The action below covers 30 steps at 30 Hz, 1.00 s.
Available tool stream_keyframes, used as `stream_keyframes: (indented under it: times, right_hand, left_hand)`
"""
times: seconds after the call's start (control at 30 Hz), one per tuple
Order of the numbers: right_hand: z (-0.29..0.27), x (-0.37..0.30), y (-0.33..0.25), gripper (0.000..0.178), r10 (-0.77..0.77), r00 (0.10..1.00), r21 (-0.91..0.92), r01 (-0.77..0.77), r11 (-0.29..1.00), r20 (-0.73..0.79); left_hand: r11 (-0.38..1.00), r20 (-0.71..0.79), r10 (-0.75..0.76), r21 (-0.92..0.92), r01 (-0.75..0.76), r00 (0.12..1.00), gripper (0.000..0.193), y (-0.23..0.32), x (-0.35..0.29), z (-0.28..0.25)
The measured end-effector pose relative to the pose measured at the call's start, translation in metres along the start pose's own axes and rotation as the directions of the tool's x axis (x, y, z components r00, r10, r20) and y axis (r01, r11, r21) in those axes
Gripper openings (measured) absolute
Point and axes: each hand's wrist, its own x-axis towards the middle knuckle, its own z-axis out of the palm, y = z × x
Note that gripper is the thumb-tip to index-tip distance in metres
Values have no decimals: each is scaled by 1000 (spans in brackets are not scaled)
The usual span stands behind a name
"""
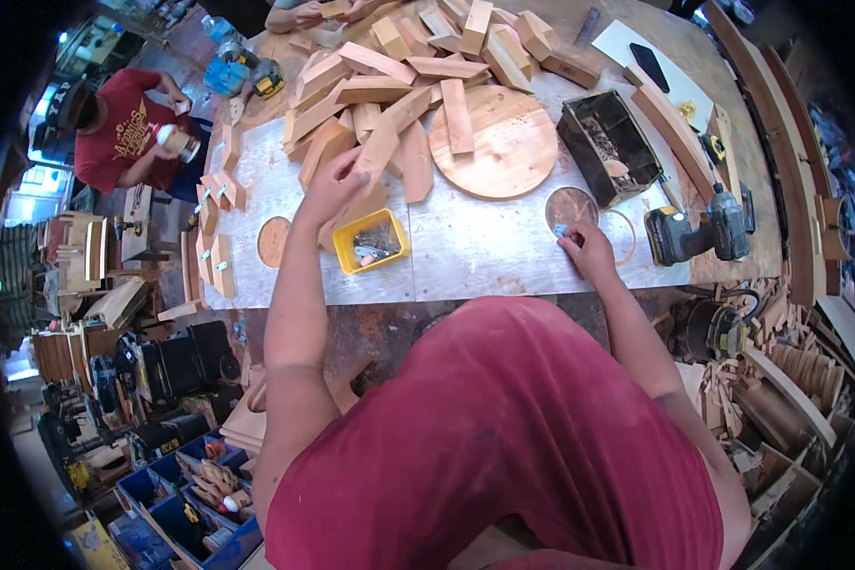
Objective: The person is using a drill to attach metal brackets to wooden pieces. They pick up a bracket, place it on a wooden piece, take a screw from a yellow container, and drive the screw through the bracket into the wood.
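Observation:
My left hand (332,184) reaches to the near edge of the wood pile, its fingers closed on the end of a cut wooden block (381,148). Just below that hand stands a yellow tray (345,265) with small metal hardware in it. My right hand (589,255) is low over the right part of the metal-topped table (484,258), pinching a small light-blue piece (560,230) whose kind is too small to make out. Beside it is a round opening (571,207) in the tabletop.
A round wooden board (503,157) bears one block. Right are a dark bin (594,111), a cordless driver (698,228) and a phone (649,67). Blocks with light-blue pieces (221,264) line the left edge. A person (128,128) stands left; another's hands (304,13) are at the far side.

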Motion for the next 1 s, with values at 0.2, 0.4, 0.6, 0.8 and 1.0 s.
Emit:
stream_keyframes:
  times: [0.2, 0.4, 0.6, 0.8, 1.0]
  right_hand:
    - [-11, 9, 9, 20, 43, 992, 120, -57, 991, 119]
    - [-31, 12, 18, 9, -59, 976, 432, -38, 901, 210]
    - [-53, -17, 8, 9, -103, 966, 473, -23, 881, 239]
    - [-77, -43, 0, 6, -23, 921, 594, -232, 770, 389]
    - [-56, -33, -14, 16, -72, 910, 632, -224, 742, 408]
  left_hand:
    - [749, -97, -51, 655, 103, 994, 51, 24, 5, -12]
    - [763, -258, 61, 635, 121, 964, 46, 56, 55, 64]
    - [537, -273, -16, 809, 239, 962, 75, 56, 142, 169]
    - [930, 13, -369, 4, 369, 930, 83, 65, 81, 158]
    - [910, 344, -342, -110, 399, 875, 72, 25, -31, 207]
